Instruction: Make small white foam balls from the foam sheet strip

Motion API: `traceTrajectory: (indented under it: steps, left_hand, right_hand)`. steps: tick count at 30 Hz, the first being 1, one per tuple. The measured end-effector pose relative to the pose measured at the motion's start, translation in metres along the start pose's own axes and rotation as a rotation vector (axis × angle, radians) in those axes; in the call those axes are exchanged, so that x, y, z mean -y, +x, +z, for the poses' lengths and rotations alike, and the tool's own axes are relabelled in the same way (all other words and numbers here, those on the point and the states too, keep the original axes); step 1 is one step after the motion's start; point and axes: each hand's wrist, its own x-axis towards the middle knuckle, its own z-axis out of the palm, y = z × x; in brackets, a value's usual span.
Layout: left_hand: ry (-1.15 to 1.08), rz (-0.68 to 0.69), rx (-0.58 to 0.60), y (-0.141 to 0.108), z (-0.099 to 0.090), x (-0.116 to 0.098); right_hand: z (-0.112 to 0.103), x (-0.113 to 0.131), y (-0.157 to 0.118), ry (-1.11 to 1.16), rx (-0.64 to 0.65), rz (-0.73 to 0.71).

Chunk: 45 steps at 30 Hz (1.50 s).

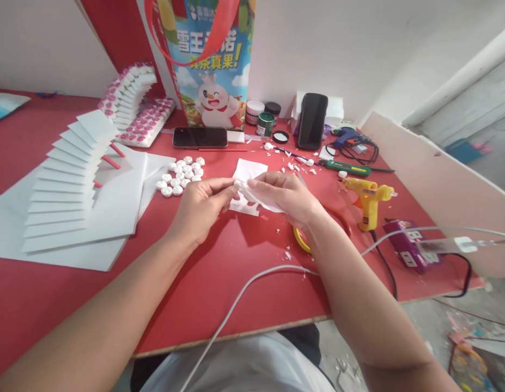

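Note:
Both hands meet near the middle of the red table (236, 283). My left hand (205, 207) pinches the left end of a small white piece (243, 188) between thumb and fingertips. The other side of that piece is in my right hand (287, 195), whose thumb presses on it. Beneath the fingers lies a white sheet with cut-out holes (252, 167). Left of the hands is a cluster of small white rosettes (177, 190). Partly hidden under my right wrist are scissors with yellow-orange handles (302, 239).
White foam pieces (64, 188) fan out at left. A tall bag (213, 71), paint jars (265, 124) and two phones (200, 137) stand or lie behind. At right are a yellow glue gun (370, 201), a green cutter (347, 167) and a purple box (411, 245). A white cable crosses the front.

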Motion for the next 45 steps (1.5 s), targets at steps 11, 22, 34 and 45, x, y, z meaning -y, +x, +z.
traceTrajectory:
  steps: [11,22,34,45]
  left_hand:
    - [0.028,-0.025,0.015,-0.003,0.004,-0.003]
    - [-0.009,-0.001,0.032,0.001,-0.002,0.001]
    - [0.174,0.136,0.023,-0.002,0.000,-0.010]
    - [0.143,-0.018,-0.051,-0.006,0.006,-0.004]
  right_hand:
    - [0.000,-0.003,0.005,0.092,0.023,0.142]
    - [-0.003,-0.001,0.006,0.232,0.172,0.292]
    - [-0.005,0.001,0.005,0.245,0.219,0.284]
    - [0.018,-0.008,-0.001,-0.450,-0.212,-0.156]
